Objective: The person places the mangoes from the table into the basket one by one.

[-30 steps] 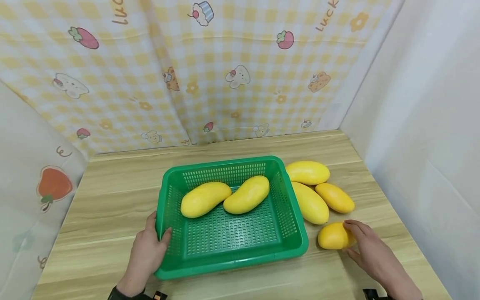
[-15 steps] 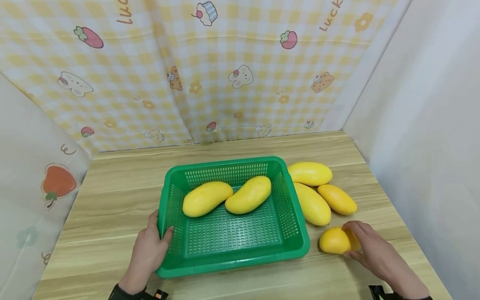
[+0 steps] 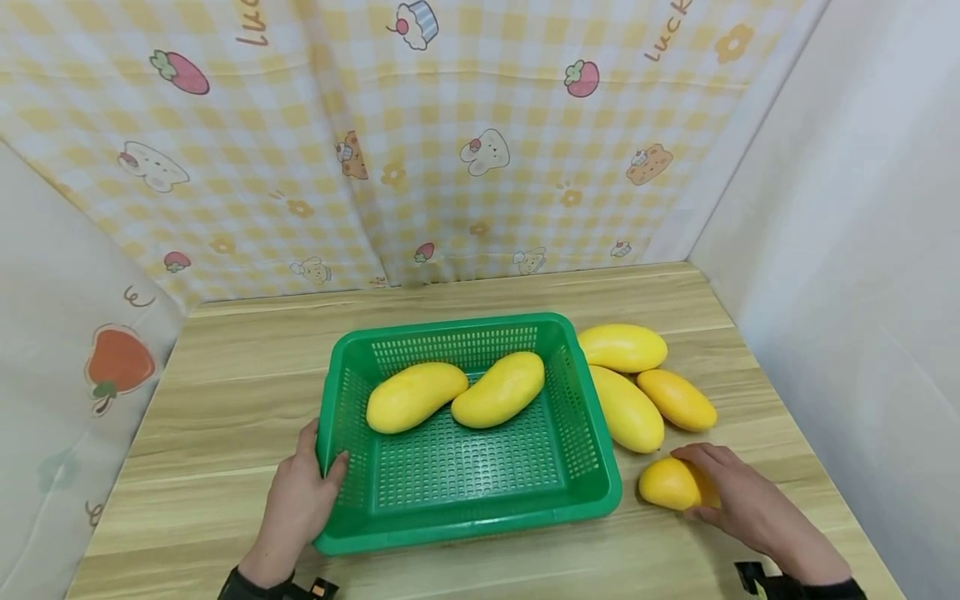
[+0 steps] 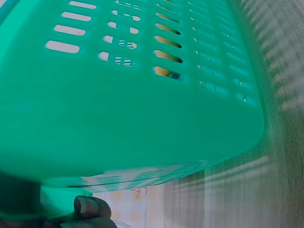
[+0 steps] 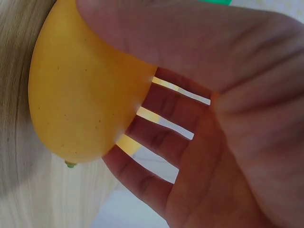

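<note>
A green plastic basket [image 3: 480, 527] with slotted walls stands mid-table in the head view. Two yellow mangoes, one on the left [image 3: 414, 397] and one on the right [image 3: 498, 390], lie inside it. My left hand [image 3: 294, 504] grips the basket's left rim, thumb inside; its other fingers are partly hidden by the wall. At the right my right hand [image 3: 738, 500] holds an orange-yellow mango [image 3: 666, 483] on the table. The right wrist view shows that mango [image 5: 85, 95] between thumb and fingers, its stem end free.
Three more mangoes lie against or near the basket's right side: a back one [image 3: 624, 347], a front one [image 3: 628, 410] and a smaller orange one [image 3: 678, 400]. The wood-grain table [image 3: 225, 392] is bounded by a checked cloth [image 3: 420, 167] behind and a pale right wall [image 3: 847, 250].
The right hand has closed further over the mango and covers more of it; the mango has shifted slightly. The left hand stays on the basket rim. The head view has drifted slightly.
</note>
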